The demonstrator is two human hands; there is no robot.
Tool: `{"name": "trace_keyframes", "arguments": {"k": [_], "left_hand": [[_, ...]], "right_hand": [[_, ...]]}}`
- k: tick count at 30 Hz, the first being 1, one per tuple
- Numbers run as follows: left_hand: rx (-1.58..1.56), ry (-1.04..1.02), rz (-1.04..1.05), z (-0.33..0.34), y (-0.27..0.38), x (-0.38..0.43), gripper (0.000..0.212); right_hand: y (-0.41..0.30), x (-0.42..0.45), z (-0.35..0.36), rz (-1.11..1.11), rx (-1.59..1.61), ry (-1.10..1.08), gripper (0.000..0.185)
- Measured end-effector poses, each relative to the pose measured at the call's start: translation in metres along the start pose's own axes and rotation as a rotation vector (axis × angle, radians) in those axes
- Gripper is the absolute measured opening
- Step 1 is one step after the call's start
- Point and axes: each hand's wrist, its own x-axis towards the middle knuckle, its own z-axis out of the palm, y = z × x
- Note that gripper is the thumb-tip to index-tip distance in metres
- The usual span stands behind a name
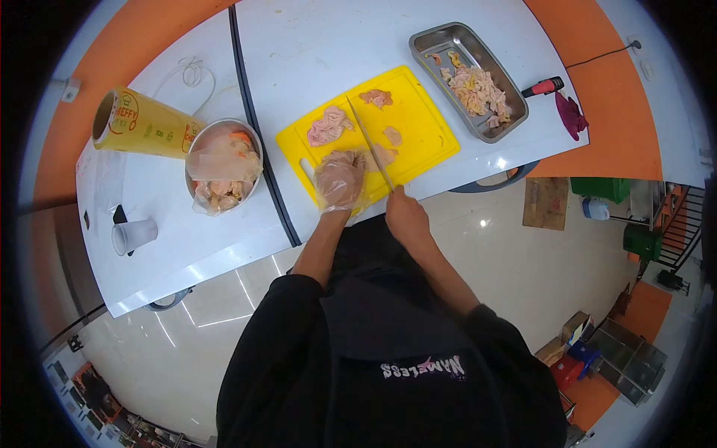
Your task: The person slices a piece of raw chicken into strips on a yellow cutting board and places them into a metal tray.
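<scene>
A yellow cutting board (425, 123) lies on the white table. My left hand (340, 180), in a clear plastic glove, rests on the board's lower left part, its fingers bent at a pale piece of raw meat or skin (383, 157). My bare right hand (407, 218) grips a long knife (367, 137), whose blade crosses the board over that piece. Another piece of raw skin (329, 126) lies above my left hand. Smaller pieces sit right of the blade, one near the top (376, 98), one in the middle (392, 135). Whether the left fingers pinch the piece is hidden.
At right, a steel tray (525, 115) holds cut pieces, beside a red-and-black handled tool (543, 87) and a maroon cloth (570, 116). At left stand a metal bowl (259, 147) with bagged raw meat, a yellow cling film roll (151, 124) and a plastic cup (134, 236).
</scene>
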Motion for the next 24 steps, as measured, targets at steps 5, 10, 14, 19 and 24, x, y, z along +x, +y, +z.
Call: {"name": "trace_keyframes", "arguments": {"k": [5, 10, 14, 19, 24], "left_hand": [[-0.020, -0.146, -0.155, -0.021, 0.009, 0.007, 0.031], [-0.236, -0.070, -0.022, -0.029, -0.002, 0.010, 0.029], [-0.019, -0.254, 0.147, -0.016, -0.005, 0.014, 0.027], [-0.097, -0.316, 0.138, 0.005, -0.003, 0.020, 0.027], [-0.173, -0.318, 0.104, 0.012, 0.001, 0.027, 0.026]], "right_hand": [[0.035, -0.075, -0.015, 0.138, -0.014, -0.152, 0.026], [0.081, -0.125, -0.045, 0.212, 0.178, -0.250, 0.033], [0.091, -0.119, -0.058, 0.318, 0.454, -0.226, 0.035], [0.092, -0.074, -0.061, 0.285, 0.509, -0.106, 0.034], [0.096, -0.038, -0.074, 0.185, 0.474, -0.105, 0.035]]}}
